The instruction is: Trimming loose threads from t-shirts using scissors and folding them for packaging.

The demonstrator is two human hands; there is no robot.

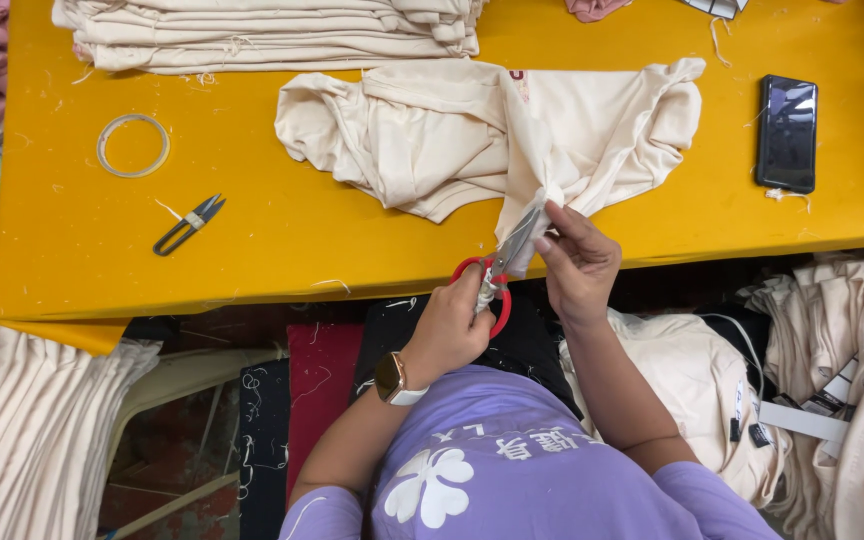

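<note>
A cream garment (452, 130) lies crumpled on the yellow table (282, 230), one corner pulled toward the front edge. My left hand (452, 325), with a watch on its wrist, grips red-handled scissors (497, 270) whose blades point up into that corner of fabric. My right hand (577, 260) pinches the same cream corner just right of the blades, at the table's front edge.
A stack of folded cream garments (272, 35) sits at the back left. A clear tape ring (133, 145) and small dark thread snips (189, 224) lie left of the garment. A black phone (787, 133) rests at the right. Cream fabric piles (32, 410) flank the table.
</note>
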